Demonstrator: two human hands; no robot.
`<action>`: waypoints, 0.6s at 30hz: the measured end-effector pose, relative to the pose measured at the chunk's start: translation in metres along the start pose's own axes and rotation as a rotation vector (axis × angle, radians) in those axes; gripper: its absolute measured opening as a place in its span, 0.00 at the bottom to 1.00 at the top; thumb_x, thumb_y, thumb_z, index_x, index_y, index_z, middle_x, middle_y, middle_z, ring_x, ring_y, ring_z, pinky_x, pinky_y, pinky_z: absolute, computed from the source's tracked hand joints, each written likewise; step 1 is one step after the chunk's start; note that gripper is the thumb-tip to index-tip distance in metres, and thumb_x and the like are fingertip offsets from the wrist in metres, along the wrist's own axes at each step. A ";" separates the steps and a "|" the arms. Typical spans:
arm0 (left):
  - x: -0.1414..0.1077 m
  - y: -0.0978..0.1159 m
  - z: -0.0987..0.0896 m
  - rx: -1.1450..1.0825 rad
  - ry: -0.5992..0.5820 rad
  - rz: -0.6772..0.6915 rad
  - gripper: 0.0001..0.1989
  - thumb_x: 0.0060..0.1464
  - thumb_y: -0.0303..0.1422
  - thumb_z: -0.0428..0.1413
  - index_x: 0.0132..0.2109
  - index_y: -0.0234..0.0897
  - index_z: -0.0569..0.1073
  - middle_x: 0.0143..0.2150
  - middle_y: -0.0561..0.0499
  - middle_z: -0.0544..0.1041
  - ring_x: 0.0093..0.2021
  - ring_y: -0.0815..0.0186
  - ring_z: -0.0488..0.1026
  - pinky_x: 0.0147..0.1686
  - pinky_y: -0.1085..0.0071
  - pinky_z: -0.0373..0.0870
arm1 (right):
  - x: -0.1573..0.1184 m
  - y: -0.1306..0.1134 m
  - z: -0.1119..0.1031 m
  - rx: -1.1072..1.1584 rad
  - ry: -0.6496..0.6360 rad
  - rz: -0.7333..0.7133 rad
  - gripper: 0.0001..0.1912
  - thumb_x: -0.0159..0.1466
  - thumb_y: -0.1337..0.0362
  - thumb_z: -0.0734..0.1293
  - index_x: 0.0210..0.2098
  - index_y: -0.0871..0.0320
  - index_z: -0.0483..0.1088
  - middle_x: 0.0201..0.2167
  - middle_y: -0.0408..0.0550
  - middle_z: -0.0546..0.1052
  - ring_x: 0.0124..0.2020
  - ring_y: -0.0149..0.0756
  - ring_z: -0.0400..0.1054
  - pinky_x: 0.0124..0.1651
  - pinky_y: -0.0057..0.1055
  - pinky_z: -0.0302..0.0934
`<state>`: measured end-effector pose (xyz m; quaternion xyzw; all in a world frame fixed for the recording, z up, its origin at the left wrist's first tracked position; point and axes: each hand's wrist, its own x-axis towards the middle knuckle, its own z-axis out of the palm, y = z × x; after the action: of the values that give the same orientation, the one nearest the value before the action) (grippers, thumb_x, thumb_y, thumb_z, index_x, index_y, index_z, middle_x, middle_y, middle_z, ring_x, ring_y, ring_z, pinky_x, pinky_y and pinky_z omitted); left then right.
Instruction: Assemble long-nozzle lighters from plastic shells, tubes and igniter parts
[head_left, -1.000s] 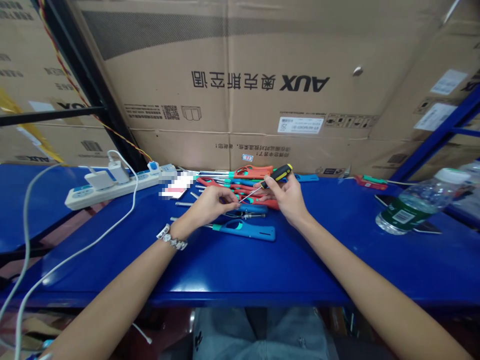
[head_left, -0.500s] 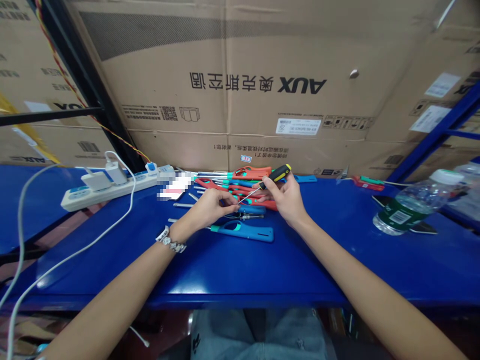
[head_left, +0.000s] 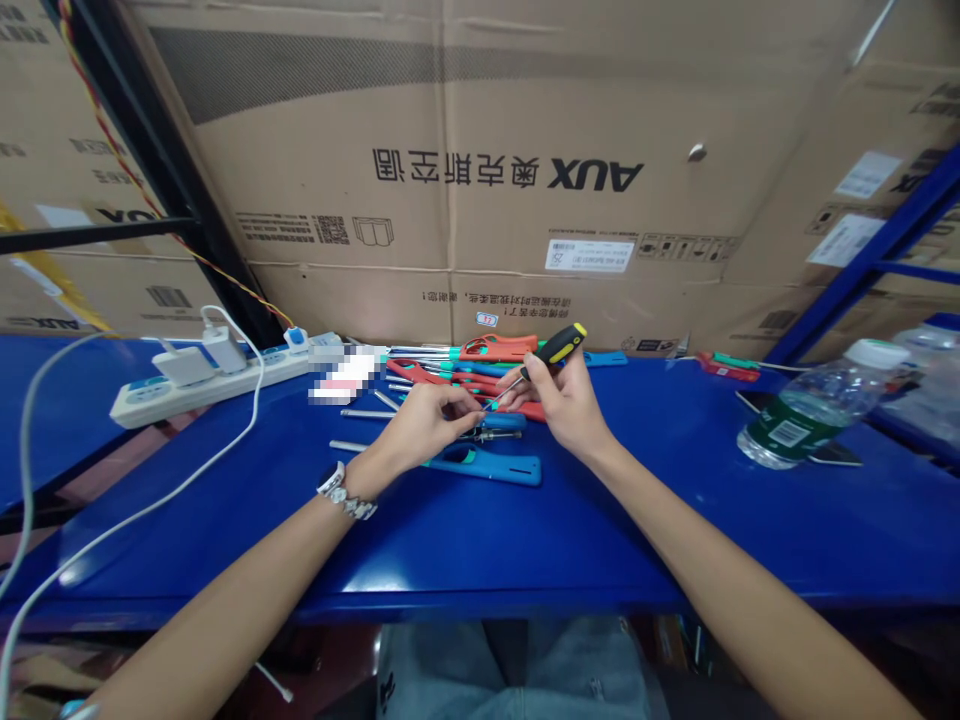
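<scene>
My right hand (head_left: pixel 564 405) is closed around a yellow and black screwdriver (head_left: pixel 559 348), tilted so its shaft slants down to the left. The tip meets the fingers of my left hand (head_left: pixel 431 420), which are pinched together; what sits between them is too small to make out. Beneath my hands lie several gas lighters with long metal nozzles. A blue lighter (head_left: pixel 487 466) rests nearest to me, and a red one (head_left: pixel 499 347) lies at the back of the pile. An opened blue lighter (head_left: pixel 504 422) with metal parts showing is partly hidden by my left hand.
A white power strip (head_left: pixel 225 378) with plugged chargers and cables stands at the left. On the right are a water bottle (head_left: pixel 814 410), a dark phone (head_left: pixel 838 456) under it and a red tool (head_left: pixel 726 368). A large cardboard box (head_left: pixel 480 110) rises behind the blue table (head_left: pixel 495 560).
The whole view has shifted slightly to the left. My hands have drawn a little closer together, with the screwdriver still in my right hand and its tip at my left fingers.
</scene>
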<state>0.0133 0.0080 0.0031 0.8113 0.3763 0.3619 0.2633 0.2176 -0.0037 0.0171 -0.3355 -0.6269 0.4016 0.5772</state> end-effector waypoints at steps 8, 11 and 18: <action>-0.013 0.020 0.019 0.191 -0.165 0.071 0.25 0.52 0.51 0.68 0.48 0.37 0.78 0.46 0.44 0.78 0.45 0.55 0.76 0.45 0.60 0.74 | -0.001 -0.004 -0.010 -0.019 0.081 0.003 0.29 0.63 0.38 0.69 0.51 0.47 0.55 0.31 0.45 0.81 0.28 0.45 0.79 0.24 0.40 0.71; -0.018 0.022 0.023 0.314 -0.295 0.115 0.19 0.55 0.47 0.67 0.46 0.39 0.79 0.48 0.44 0.77 0.50 0.51 0.75 0.51 0.57 0.71 | 0.000 -0.002 -0.012 -0.016 0.109 0.022 0.30 0.63 0.37 0.69 0.52 0.46 0.56 0.30 0.46 0.82 0.26 0.46 0.79 0.21 0.39 0.69; -0.012 0.007 0.010 0.335 -0.286 0.078 0.13 0.56 0.41 0.67 0.39 0.38 0.76 0.41 0.46 0.78 0.46 0.54 0.74 0.45 0.61 0.71 | -0.006 0.000 -0.008 -0.074 0.054 0.006 0.27 0.63 0.38 0.70 0.48 0.47 0.59 0.26 0.42 0.79 0.16 0.37 0.71 0.19 0.36 0.65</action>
<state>0.0186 -0.0069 -0.0029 0.9007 0.3581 0.1854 0.1614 0.2261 -0.0081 0.0149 -0.3692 -0.6243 0.3708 0.5800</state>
